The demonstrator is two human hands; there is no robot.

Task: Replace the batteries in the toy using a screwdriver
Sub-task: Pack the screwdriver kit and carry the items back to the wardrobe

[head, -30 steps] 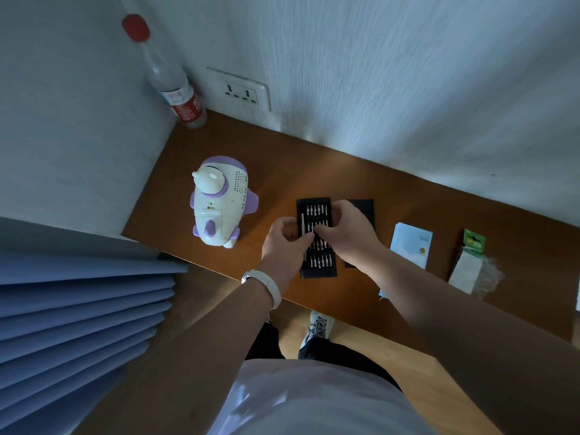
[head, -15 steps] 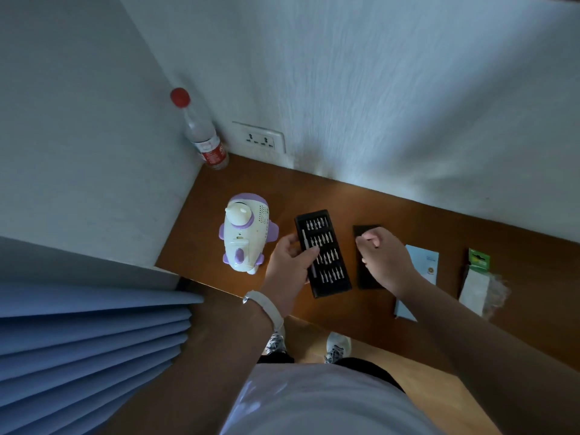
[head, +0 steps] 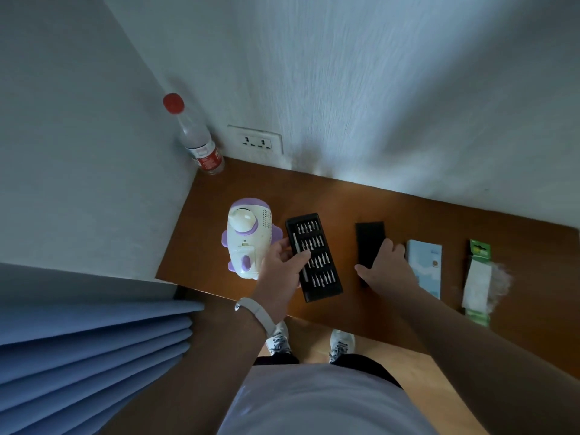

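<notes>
Brown wooden shelf (head: 314, 196) runs along a pale textured wall, with a double socket (head: 255, 142) just above its back edge and a clear bottle (head: 194, 139) with a red cap standing in the corner at 11 o'clock. Near the shelf's left end sits the white and purple toy (head: 248, 237), and just beside it at its 3 o'clock lies the open black bit tray (head: 314, 257), rows of silver bits showing and a slim screwdriver handle (head: 298, 255) lying along its left side. The left hand (head: 282, 271), a white band on its wrist, grips the tray's left edge, thumb laid across the handle and fingers curled underneath. At 3 o'clock from the tray the black lid (head: 370, 243) lies flat; the right hand (head: 386, 268) rests on its near end with fingers spread and flat. Farther toward 3 o'clock lie a light blue booklet (head: 425, 268) and a green battery pack (head: 478, 277).
</notes>
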